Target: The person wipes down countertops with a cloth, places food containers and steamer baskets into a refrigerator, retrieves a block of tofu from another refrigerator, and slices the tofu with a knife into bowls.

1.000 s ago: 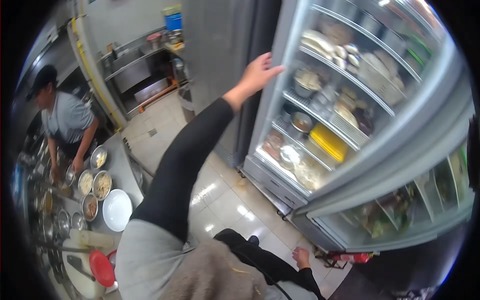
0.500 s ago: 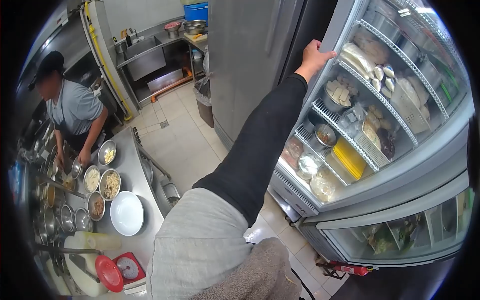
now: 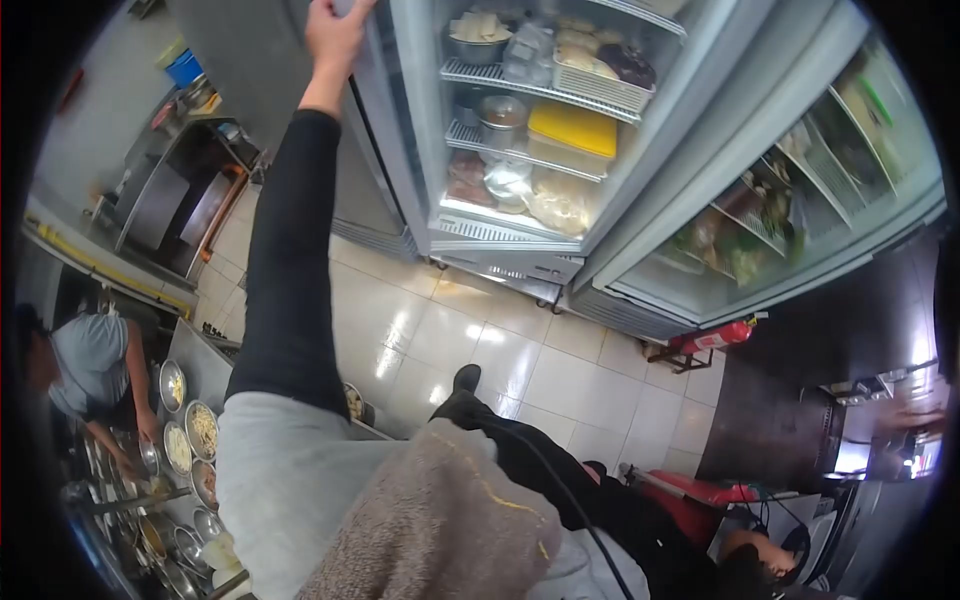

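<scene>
Ahead stood a lit fridge (image 3: pixel 500 232), a yellow-lidded container (image 3: pixel 572 130) inside. At its left edge, the left hand (image 3: pixel 335 38) had thumb and fingers parted, tips cropped, hold unclear; wrapped fingers would have steadied best. The right hand couldn't be made out.

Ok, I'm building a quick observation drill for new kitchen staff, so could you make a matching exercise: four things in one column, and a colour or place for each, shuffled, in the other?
Column one
1. Left hand
2. Tub lid
3. Fire extinguisher
4. Towel

Column two
A. Red
B. At the picture's top edge
C. Brownish grey
D. Yellow

Right pairs: 1-B, 2-D, 3-A, 4-C
</scene>
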